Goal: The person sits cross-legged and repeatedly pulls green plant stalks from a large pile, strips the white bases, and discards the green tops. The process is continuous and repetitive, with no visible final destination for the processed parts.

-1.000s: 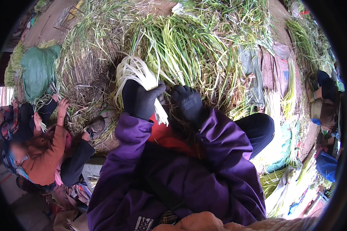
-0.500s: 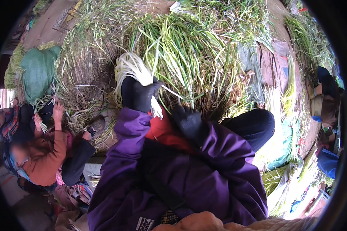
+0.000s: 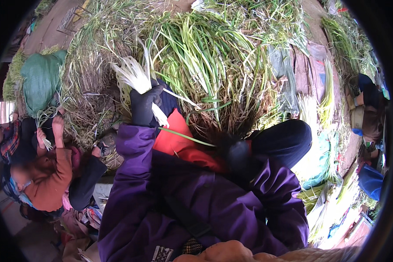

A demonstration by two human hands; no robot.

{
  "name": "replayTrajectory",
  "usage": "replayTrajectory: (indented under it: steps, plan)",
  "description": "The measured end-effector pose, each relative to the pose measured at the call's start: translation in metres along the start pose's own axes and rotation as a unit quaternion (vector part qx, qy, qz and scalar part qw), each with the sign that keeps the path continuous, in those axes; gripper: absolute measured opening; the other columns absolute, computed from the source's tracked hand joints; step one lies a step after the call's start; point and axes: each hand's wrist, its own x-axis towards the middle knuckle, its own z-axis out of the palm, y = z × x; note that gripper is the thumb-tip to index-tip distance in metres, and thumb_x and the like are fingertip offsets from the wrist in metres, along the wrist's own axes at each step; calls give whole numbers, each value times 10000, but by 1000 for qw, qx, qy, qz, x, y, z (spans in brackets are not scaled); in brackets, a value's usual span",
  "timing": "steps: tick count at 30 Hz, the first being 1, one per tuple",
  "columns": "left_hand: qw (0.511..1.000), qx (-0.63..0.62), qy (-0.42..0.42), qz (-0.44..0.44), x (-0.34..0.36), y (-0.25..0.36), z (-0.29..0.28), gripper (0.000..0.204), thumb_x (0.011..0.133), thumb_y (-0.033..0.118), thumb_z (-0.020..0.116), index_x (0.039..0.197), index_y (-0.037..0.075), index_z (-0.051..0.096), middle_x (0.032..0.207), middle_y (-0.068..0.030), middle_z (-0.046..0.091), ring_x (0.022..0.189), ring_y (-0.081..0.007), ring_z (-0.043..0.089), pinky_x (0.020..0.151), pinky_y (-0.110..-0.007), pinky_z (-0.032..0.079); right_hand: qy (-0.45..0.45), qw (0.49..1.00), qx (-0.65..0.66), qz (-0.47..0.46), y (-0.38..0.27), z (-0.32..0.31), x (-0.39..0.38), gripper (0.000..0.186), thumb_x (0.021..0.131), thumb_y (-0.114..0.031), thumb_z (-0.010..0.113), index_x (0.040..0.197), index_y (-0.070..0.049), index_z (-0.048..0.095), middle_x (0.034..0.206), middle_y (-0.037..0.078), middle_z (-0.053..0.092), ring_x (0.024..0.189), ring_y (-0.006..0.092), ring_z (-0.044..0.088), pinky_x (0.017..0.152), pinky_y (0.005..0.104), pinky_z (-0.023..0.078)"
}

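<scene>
My left hand (image 3: pixel 145 105), in a dark glove, is closed around a bunch of pale chives (image 3: pixel 134 76). The leafy ends fan out at the upper left, and the short white ends stick out below the fist. One long pale stalk slants from the fist to the right. My right hand (image 3: pixel 238 155), also gloved, is smeared by motion in front of my bent knee, its fingers unreadable. A single green stalk (image 3: pixel 185 136) stretches over the red cloth (image 3: pixel 175 142) on my lap toward it; whether the fingers hold it is unclear. A large heap of green chives (image 3: pixel 205 61) lies just ahead.
On the left, a person in a brown top (image 3: pixel 52 179) handles a small bunch beside a green sack (image 3: pixel 41 83). To the right lie pale stalk piles (image 3: pixel 308 113) and a green plastic bag (image 3: pixel 321 170). More people sit at the far right.
My left hand has moved a little left with the bunch. My right hand has drawn back from the heap, down and to the right. A green stalk now lies across the red cloth.
</scene>
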Motion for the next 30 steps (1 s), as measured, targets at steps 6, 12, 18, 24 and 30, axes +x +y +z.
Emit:
replayTrajectory:
  steps: [6, 12, 18, 24, 30]
  plan:
    - [997, -58, -58, 11, 0, -6, -1, 163, 796, -21, 634, 946, -9, 570, 829, -140, 641, 473, -77, 453, 434, -241, 382, 48, 969, 194, 143, 11, -8, 96, 314, 848, -286, 640, 1083, -77, 642, 919, 155, 662, 774, 325, 644, 678, 430, 491]
    - [993, -90, -70, 9, 1, -7, -6, 198, 798, -19, 617, 983, 0, 553, 894, -170, 632, 482, -78, 440, 450, -240, 392, -90, 775, 575, 245, 16, 31, 153, 134, 871, -156, 640, 902, -27, 661, 609, 26, 597, 491, 116, 514, 465, 296, 392]
    - [997, -63, -40, -10, 6, -15, -20, 214, 808, -15, 586, 1012, 33, 543, 936, -176, 607, 470, -67, 388, 455, -226, 380, 47, 870, 409, 270, 27, 49, 108, 167, 875, -167, 625, 791, -27, 660, 549, -14, 562, 452, 143, 490, 451, 306, 394]
    - [987, -123, -70, 70, 7, -14, -42, 275, 813, -16, 574, 1082, 19, 528, 938, -176, 591, 485, -59, 398, 460, -238, 386, 11, 877, 396, 272, 47, 75, 45, 277, 925, -329, 499, 945, -69, 592, 800, 95, 612, 712, 255, 610, 618, 379, 476]
    - [978, -160, -48, 129, 4, 31, -87, 249, 871, -22, 556, 1106, 60, 541, 954, -123, 612, 538, -43, 415, 520, -208, 386, -55, 988, -43, 140, 52, 83, 25, 325, 932, -346, 497, 1048, -61, 601, 909, 111, 631, 785, 287, 634, 679, 404, 501]
